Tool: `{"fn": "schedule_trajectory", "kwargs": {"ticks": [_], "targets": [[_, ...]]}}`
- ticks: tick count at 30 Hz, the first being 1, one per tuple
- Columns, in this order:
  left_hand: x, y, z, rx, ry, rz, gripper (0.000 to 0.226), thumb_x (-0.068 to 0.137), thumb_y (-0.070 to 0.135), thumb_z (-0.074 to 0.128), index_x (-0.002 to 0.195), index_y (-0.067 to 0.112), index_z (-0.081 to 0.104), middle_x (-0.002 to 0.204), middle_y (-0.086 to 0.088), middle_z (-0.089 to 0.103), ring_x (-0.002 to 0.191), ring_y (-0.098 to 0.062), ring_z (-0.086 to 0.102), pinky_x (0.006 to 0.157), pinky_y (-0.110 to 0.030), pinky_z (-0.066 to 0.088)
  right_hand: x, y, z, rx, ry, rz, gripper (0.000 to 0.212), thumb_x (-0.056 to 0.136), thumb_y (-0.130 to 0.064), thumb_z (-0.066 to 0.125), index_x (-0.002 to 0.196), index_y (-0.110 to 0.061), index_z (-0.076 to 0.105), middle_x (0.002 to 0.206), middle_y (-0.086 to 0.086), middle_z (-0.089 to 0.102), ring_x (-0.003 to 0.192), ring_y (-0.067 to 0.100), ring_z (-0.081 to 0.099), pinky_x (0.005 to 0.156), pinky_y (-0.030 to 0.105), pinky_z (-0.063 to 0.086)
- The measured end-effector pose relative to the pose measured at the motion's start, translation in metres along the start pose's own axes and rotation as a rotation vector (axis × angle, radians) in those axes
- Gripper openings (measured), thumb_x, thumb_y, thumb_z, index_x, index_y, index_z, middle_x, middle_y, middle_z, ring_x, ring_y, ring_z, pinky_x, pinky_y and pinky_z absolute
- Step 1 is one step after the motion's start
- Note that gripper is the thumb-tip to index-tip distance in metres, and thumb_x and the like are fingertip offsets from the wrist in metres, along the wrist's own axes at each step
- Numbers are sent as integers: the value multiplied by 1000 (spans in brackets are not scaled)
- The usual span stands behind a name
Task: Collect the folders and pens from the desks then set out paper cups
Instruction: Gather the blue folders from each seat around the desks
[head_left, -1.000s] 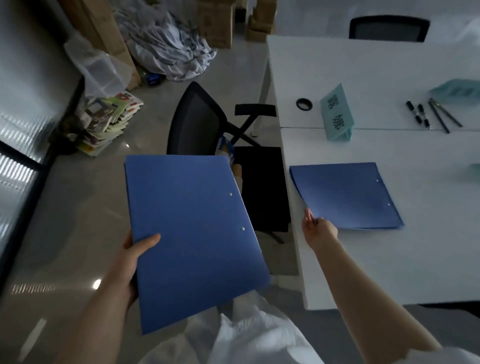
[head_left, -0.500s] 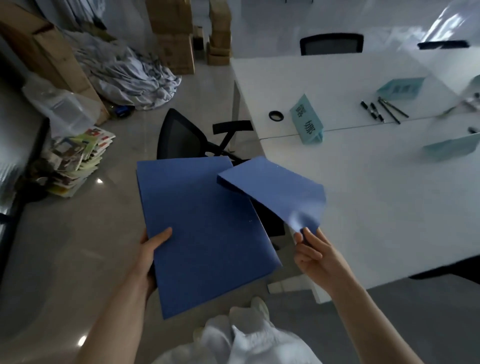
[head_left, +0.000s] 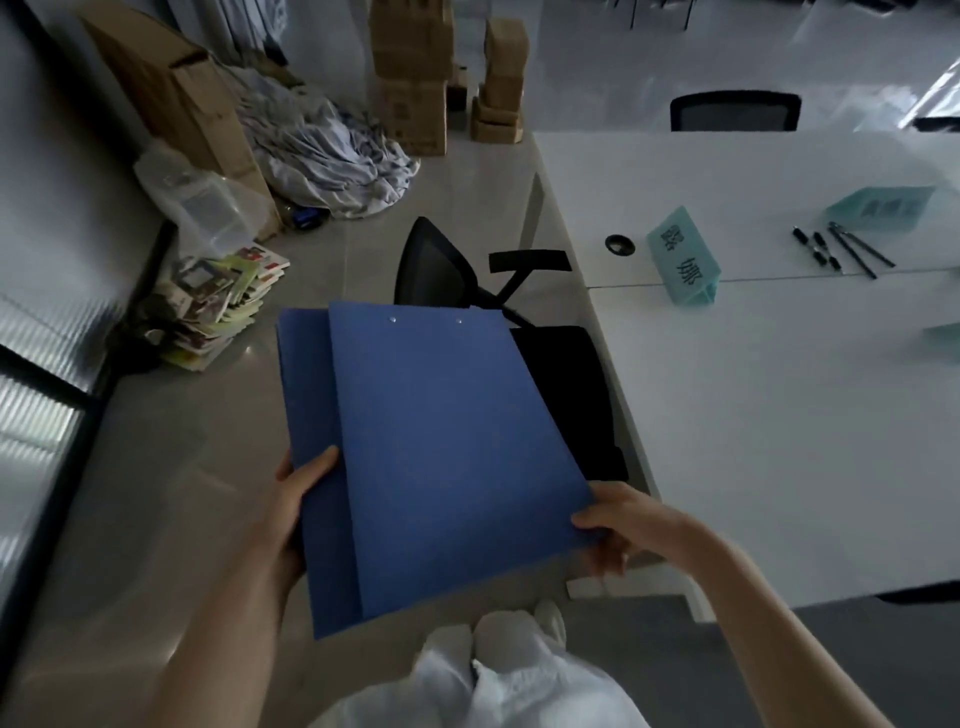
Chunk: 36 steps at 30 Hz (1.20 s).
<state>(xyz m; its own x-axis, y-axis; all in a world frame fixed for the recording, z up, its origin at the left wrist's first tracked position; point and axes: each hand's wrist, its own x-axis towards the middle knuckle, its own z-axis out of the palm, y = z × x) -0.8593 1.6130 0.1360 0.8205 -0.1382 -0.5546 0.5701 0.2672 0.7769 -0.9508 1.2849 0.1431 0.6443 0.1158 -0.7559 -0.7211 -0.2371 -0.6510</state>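
the second folder (head_left: 447, 447) i lifted off the desk (head_left: 779, 415) now lies on the first folder (head_left: 304, 415); my left hand (head_left: 293, 514) grips their left edge, my right hand (head_left: 618, 525) pinches the near right corner.

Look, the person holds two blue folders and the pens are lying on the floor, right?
Not quite. The head view shows both hands, left hand and right hand, holding two blue folders, but the pens lie on the white desk, not on the floor.

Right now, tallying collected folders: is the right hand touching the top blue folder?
Touching. The head view shows the right hand pinching the top blue folder at its lower right corner.
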Motion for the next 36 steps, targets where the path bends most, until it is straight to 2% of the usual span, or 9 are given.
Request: {"fn": "schedule_trajectory", "kwargs": {"ticks": [2,4,7,10,12,21,26,34,36], "targets": [[-1,3,-12,-15,11,-10,47,88,28,62,133,17,56,119,-10,69,90,-25,72,63,-37,56,12,-10,6,-293,27,13,18,97,-21,49,112,-13,54,70,6,66,55,17,61,48,23,46],[-1,6,-21,-11,12,-13,44,91,28,59,133,15,56,113,-9,71,83,-22,73,59,-36,58,23,-21,13,-282,60,-7,19,98,-32,48,115,-25,52,95,-3,66,79,16,64,59,23,48],[5,13,-29,-8,19,-17,46,91,29,57,134,14,55,110,-9,72,81,-22,73,58,-36,59,42,-40,19,36,146,-71,31,97,-42,45,126,-31,47,119,-4,59,98,13,60,68,25,48],[21,23,-31,-14,14,-31,45,92,27,55,133,10,54,97,-7,75,74,-22,74,54,-35,60,72,-61,16,354,93,-66,55,86,-63,48,125,-26,59,122,4,66,100,23,64,83,34,46],[36,33,-29,-15,4,-47,42,94,25,53,132,9,55,91,-6,76,71,-21,74,51,-33,59,86,-81,15,507,56,-54,55,84,-60,53,123,-21,64,120,4,68,108,25,66,94,40,46],[116,92,-17,57,-46,-91,71,69,41,75,132,15,56,105,-11,73,79,-25,73,55,-35,58,162,-150,0,559,58,100,50,76,-46,71,112,-12,67,104,7,74,94,25,70,86,39,53],[167,148,-19,93,-32,-110,59,84,50,63,136,24,53,123,-12,68,102,-30,69,71,-42,58,207,-204,-6,480,63,30,49,79,-48,69,118,-18,64,109,3,73,100,24,69,93,41,52],[254,216,-27,220,-34,-109,67,71,68,54,117,20,61,85,-1,77,70,-15,74,55,-29,55,270,-284,-5,495,158,-74,37,84,-45,65,115,-25,58,107,1,70,95,21,69,78,37,56],[282,234,-33,254,-45,-136,65,74,69,51,116,19,62,85,-2,77,71,-15,73,62,-33,53,287,-304,0,542,170,-91,32,86,-42,64,114,-26,59,103,-2,71,88,16,71,68,30,57]]}}
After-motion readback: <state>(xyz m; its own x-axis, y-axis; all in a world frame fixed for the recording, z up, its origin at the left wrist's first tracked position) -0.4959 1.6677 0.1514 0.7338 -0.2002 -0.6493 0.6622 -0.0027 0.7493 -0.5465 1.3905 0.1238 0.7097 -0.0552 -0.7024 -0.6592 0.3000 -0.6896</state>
